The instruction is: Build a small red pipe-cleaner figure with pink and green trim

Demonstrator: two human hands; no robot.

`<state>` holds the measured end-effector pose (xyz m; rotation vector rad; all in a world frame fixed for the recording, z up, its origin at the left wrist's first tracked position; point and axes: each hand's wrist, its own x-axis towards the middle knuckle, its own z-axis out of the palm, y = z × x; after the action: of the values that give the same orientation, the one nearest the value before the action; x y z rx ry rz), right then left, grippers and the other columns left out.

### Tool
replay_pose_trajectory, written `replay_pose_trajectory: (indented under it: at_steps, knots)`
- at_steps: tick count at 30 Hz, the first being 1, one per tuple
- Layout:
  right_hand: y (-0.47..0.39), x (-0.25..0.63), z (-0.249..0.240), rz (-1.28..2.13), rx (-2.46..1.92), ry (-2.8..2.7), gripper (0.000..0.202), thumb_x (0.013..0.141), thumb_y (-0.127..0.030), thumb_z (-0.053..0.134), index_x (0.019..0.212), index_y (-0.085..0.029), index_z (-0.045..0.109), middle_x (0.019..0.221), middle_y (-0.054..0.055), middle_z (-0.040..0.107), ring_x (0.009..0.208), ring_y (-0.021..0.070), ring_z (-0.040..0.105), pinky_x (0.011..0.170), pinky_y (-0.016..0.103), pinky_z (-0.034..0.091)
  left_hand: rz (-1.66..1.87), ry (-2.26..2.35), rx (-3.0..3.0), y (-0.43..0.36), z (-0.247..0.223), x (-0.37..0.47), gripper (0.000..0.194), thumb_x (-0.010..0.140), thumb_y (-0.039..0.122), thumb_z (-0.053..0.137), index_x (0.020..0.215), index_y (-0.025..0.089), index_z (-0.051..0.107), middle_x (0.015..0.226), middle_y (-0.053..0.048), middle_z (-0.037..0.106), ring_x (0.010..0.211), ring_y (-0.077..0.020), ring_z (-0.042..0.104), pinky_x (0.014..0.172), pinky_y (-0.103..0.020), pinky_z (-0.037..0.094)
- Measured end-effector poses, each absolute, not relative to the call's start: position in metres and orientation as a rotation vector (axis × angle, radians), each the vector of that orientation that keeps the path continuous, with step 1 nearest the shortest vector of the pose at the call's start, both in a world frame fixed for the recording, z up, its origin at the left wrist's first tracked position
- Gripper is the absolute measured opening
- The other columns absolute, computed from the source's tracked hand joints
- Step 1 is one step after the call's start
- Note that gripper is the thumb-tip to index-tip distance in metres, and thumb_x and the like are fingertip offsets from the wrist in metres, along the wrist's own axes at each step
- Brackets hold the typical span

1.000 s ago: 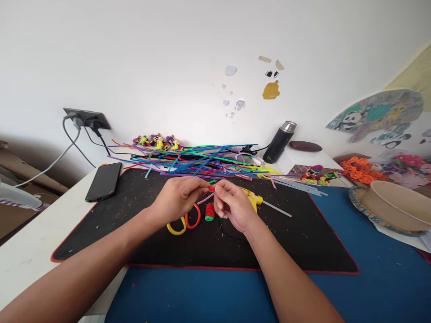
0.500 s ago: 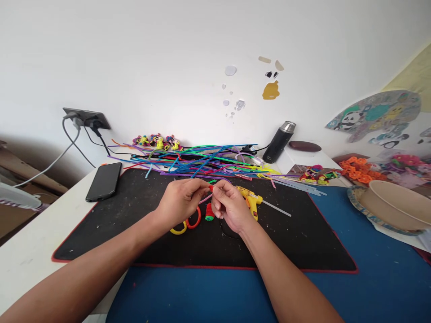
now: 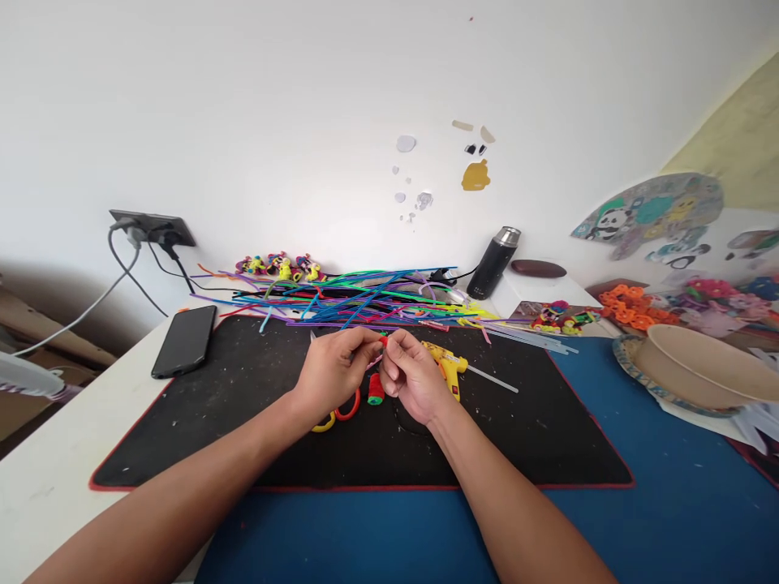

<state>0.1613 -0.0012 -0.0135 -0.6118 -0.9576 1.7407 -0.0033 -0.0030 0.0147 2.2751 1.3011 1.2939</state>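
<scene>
Over the black mat, my left hand and my right hand meet at the fingertips. Both pinch a small red and green piece between them, mostly covered by the fingers. Just below stands a red roll with a green end. Scissors with red and yellow handles lie partly under my left hand. A yellow glue gun with a clear stick rests behind my right hand.
Many coloured pipe cleaners lie along the wall. A phone is at the left, a black flask at the back. Small figures stand behind the pipe cleaners. At the right are a beige bowl and orange pieces.
The view has shifted slightly, so the wall and table items appear a little lower and further left. My fingertips have drawn slightly closer together, still pinching the red and green piece.
</scene>
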Motion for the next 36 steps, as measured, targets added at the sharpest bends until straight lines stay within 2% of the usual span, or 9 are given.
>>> replay_pose_trajectory:
  at_steps: [6,10,14,23,27,32,36]
  knots:
    - [0.002,0.166,-0.008,1.752,-0.679,-0.932,0.043,0.082,-0.054,0.083,0.085,-0.022,0.055,0.058,-0.008,0.053,0.042,0.0089,0.049,0.038,0.02,0.029,1.245,1.268,2.247,0.0,0.015,-0.006,0.016,0.099,0.027,0.061,0.097,0.021,0.076,0.081,-0.001,0.08,0.072,-0.0163,0.074,0.066,-0.023,0.052]
    - [0.002,0.17,-0.004,1.671,-0.754,-0.986,0.043,0.084,-0.058,0.079,0.088,-0.02,0.06,0.059,-0.007,0.056,0.042,0.0094,0.051,0.038,0.02,0.03,1.238,1.272,2.277,0.001,0.017,-0.007,0.016,0.099,0.029,0.063,0.097,0.021,0.077,0.08,0.0,0.079,0.068,-0.015,0.072,0.061,-0.022,0.049]
    - [0.002,0.171,-0.003,1.585,-0.819,-1.092,0.038,0.084,-0.052,0.08,0.088,-0.02,0.061,0.057,-0.006,0.058,0.042,0.0102,0.054,0.038,0.019,0.032,1.188,1.277,2.307,0.003,0.017,-0.008,0.016,0.098,0.027,0.063,0.094,0.02,0.077,0.076,0.0,0.078,0.064,-0.0135,0.07,0.06,-0.021,0.046]
    - [0.003,0.164,-0.012,1.48,-0.849,-1.113,0.031,0.087,-0.045,0.076,0.082,-0.022,0.056,0.043,-0.012,0.043,0.034,0.0097,0.046,0.036,0.019,0.031,1.188,1.165,2.52,0.008,0.003,-0.01,0.021,0.101,0.024,0.057,0.09,0.019,0.075,0.075,-0.003,0.076,0.066,-0.0163,0.07,0.062,-0.024,0.047]
    - [0.001,0.165,-0.008,1.535,-0.813,-1.082,0.033,0.086,-0.045,0.077,0.081,-0.022,0.054,0.047,-0.011,0.046,0.037,0.0093,0.047,0.037,0.019,0.031,1.133,1.123,2.141,0.009,0.008,-0.009,0.019,0.098,0.03,0.062,0.092,0.019,0.076,0.08,-0.003,0.078,0.069,-0.016,0.071,0.063,-0.023,0.052]
    - [0.0,0.171,0.001,1.592,-0.769,-1.05,0.033,0.086,-0.046,0.078,0.081,-0.021,0.058,0.052,-0.009,0.049,0.039,0.0088,0.047,0.038,0.019,0.031,1.08,0.825,1.53,0.016,0.016,-0.011,0.036,0.091,0.049,0.073,0.096,0.014,0.077,0.083,-0.008,0.079,0.068,-0.0188,0.073,0.062,-0.029,0.061]
    - [0.002,0.172,0.001,1.628,-0.762,-1.035,0.033,0.084,-0.046,0.08,0.08,-0.019,0.061,0.051,-0.009,0.048,0.039,0.0084,0.047,0.037,0.019,0.028,1.038,0.735,1.277,0.019,0.016,-0.011,0.038,0.082,0.046,0.086,0.101,0.014,0.077,0.083,-0.008,0.079,0.066,-0.017,0.073,0.06,-0.027,0.059]
